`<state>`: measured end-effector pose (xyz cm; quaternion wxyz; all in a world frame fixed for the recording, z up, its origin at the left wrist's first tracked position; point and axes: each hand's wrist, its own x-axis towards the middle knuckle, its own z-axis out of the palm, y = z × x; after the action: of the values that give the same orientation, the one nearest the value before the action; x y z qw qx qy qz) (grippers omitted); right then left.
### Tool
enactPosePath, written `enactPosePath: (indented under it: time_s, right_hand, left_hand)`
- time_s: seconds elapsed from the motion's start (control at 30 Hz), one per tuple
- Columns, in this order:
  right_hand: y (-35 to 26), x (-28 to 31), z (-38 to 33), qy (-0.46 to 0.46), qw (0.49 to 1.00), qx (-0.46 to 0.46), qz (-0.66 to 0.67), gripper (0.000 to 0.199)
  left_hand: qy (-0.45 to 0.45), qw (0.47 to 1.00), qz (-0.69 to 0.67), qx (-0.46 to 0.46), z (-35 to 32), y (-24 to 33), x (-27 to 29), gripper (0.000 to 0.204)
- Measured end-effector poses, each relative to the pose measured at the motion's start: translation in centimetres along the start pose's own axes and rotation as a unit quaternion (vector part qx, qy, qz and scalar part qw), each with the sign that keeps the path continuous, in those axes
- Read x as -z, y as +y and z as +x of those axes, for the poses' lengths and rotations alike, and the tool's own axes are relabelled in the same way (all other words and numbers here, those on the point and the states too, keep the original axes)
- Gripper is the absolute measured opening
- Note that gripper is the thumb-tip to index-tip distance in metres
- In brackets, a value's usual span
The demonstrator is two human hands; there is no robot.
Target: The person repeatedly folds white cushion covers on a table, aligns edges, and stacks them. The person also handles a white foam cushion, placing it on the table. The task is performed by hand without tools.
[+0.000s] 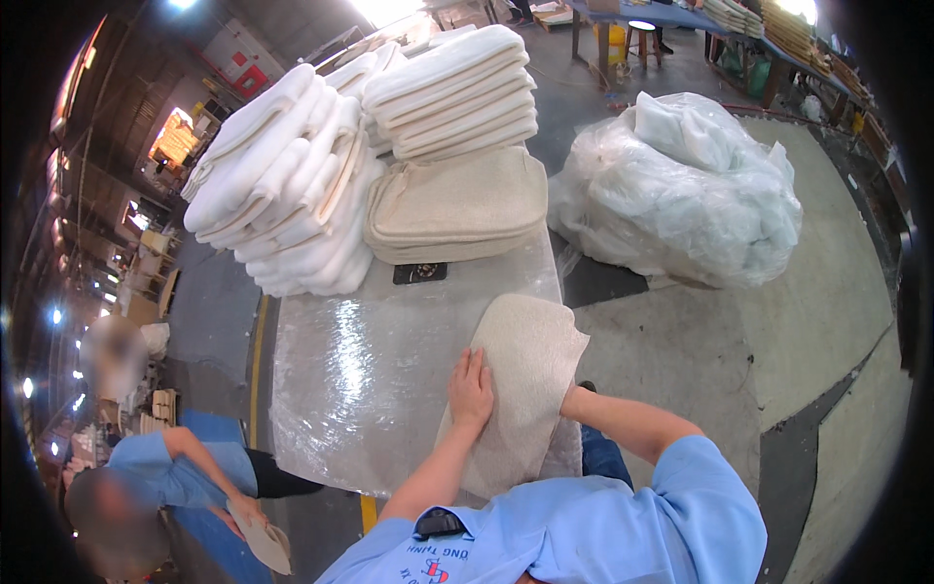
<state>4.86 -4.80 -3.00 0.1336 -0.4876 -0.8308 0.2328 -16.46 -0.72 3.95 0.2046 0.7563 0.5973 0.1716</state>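
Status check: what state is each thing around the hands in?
Beige cloth, spread out
Left hand, resting on cloth
Right hand, mostly hidden at cloth edge
Table, glossy on top
Beige stack, neatly piled
White stacks, folded, piled high
Black item, lying flat
Translucent plastic bundle, crumpled

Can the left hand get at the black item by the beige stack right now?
Likely yes: nothing visible stands between the left hand and the black item, just tabletop, though the hand would have to come off the beige cloth.

Your cloth [525, 389] was pale beige; beyond it the pile [457, 200] was tan, the stacks [449, 86] white; your shirt [623, 526] was light blue.
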Motion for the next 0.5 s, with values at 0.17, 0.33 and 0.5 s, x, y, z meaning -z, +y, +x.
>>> enactPosePath:
  time_s: [0.17, 0.33, 0.5]
  right_hand:
    - [-0.66, -0.08, 0.23, 0.007, 0.997, -0.023, -0.068, 0.069]
    - [-0.89, -0.11, 0.30, 0.012, 0.993, -0.038, -0.107, 0.071]
    - [-0.86, -0.07, 0.23, 0.016, 0.992, -0.039, -0.123, 0.072]
  left_hand:
    - [0.000, 1.000, -0.011, 0.001, -0.07, -0.17, -0.18, 0.052]
    - [0.024, 1.000, -0.008, -0.018, 0.04, 0.00, -0.08, 0.050]
    - [-0.009, 1.000, 0.009, 0.016, -0.12, 0.15, 0.08, 0.053]
